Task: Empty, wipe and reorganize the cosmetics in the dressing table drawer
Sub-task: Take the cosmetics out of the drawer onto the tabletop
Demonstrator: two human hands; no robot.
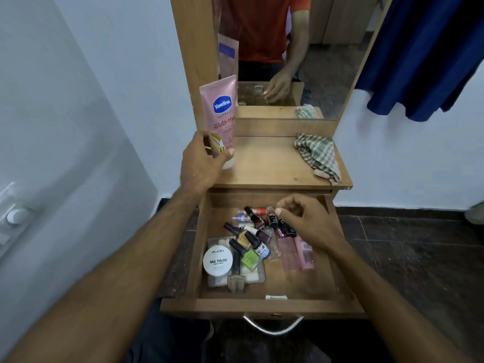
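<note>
Head view: pink Vaseline tube [222, 116] upright, cap down.
</note>
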